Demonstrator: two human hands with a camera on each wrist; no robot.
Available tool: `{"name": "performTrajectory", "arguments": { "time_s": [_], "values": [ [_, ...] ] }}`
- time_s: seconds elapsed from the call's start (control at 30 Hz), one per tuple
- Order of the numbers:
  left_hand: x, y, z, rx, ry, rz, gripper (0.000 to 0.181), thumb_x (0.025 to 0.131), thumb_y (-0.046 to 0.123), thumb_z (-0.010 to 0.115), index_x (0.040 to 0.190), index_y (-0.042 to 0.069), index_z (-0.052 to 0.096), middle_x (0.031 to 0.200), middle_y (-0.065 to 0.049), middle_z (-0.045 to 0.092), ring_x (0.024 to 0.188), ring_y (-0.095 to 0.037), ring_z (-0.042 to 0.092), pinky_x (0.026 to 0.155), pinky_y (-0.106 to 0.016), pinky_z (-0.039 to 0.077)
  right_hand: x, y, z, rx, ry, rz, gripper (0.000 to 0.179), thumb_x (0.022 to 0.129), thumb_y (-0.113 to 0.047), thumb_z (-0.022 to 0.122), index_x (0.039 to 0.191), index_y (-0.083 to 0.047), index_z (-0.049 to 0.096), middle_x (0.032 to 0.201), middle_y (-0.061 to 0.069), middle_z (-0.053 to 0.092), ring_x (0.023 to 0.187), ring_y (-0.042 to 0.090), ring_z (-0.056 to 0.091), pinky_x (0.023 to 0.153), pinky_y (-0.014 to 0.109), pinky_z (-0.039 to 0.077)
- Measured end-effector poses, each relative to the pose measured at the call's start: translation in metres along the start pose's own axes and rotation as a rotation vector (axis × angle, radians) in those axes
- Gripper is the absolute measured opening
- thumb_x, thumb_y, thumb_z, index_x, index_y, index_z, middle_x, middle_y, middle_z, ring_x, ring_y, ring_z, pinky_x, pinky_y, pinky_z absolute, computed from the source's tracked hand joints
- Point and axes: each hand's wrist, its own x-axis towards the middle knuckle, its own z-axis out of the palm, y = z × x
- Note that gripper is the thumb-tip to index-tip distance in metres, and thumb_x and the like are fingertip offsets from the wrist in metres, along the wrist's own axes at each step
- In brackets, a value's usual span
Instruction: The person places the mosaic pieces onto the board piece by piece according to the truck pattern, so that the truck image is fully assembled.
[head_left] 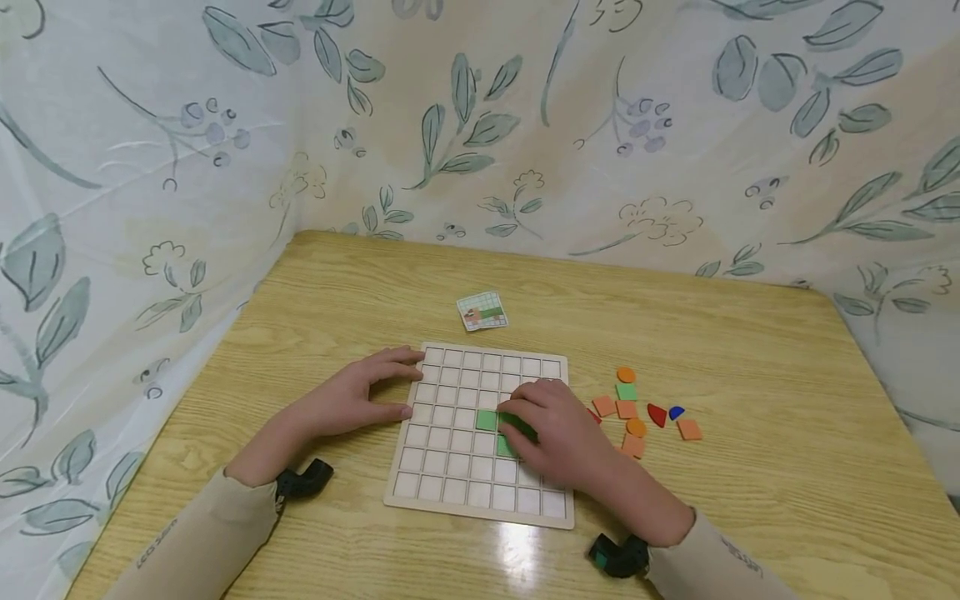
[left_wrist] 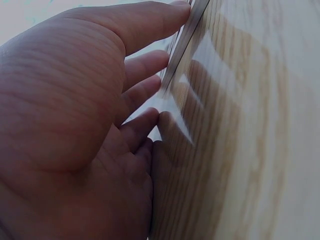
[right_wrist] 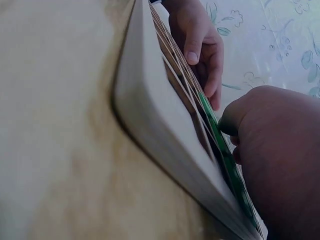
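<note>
A pale wooden grid board (head_left: 442,505) lies on the table, with square cells. My left hand (head_left: 360,392) rests at its left edge, fingers extended and fingertips right at the rim; the left wrist view shows the thumb (left_wrist: 150,20) along that edge. Over the right half of the board, my right hand (head_left: 558,429) bends its fingers down onto green square tiles. One green tile (head_left: 487,420) sits in a cell left of the fingertips, another (head_left: 506,447) just below them. Shaded green shows between thumb and index finger; whether they pinch a tile I cannot tell.
Right of the board lie loose pieces: several orange squares (head_left: 689,429), orange discs (head_left: 626,375), a green square (head_left: 626,392), a red piece (head_left: 657,415) and a blue half-disc (head_left: 677,412). A small pattern card (head_left: 482,312) lies behind the board. Patterned cloth (head_left: 480,125) hangs beyond the table.
</note>
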Motion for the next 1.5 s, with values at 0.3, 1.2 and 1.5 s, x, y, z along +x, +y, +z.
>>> {"name": "performTrajectory", "arguments": {
  "time_s": [0.3, 1.2, 1.5],
  "values": [
    [-0.001, 0.000, 0.002, -0.015, -0.005, -0.012, 0.054, 0.098, 0.035, 0.086, 0.147, 0.018, 0.069, 0.172, 0.004, 0.043, 0.164, -0.027, 0.027, 0.129, -0.059, 0.027, -0.008, 0.007, -0.006, -0.032, 0.014, 0.029, 0.022, 0.097, -0.023, 0.082, 0.115, -0.011, 0.082, 0.111, 0.000, 0.074, 0.103, 0.022, 0.067, 0.091, 0.043, 0.055],
    [0.000, 0.000, 0.002, 0.003, 0.006, -0.008, 0.053, 0.098, 0.034, 0.086, 0.146, 0.019, 0.070, 0.171, 0.004, 0.044, 0.164, -0.027, 0.028, 0.129, -0.059, 0.027, -0.080, 0.079, -0.068, -0.158, 0.134, 0.278, 0.027, 0.087, -0.008, 0.088, 0.112, 0.000, 0.080, 0.106, 0.012, 0.074, 0.096, 0.034, 0.065, 0.087, 0.053, 0.053],
    [0.000, 0.001, 0.002, -0.013, 0.000, -0.022, 0.054, 0.098, 0.035, 0.086, 0.147, 0.020, 0.069, 0.172, 0.006, 0.043, 0.164, -0.025, 0.027, 0.129, -0.058, 0.027, -0.082, 0.082, -0.070, -0.146, 0.106, 0.341, 0.020, 0.091, -0.002, 0.083, 0.111, 0.000, 0.082, 0.100, 0.008, 0.071, 0.087, 0.026, 0.060, 0.074, 0.045, 0.051]
  ]
}}
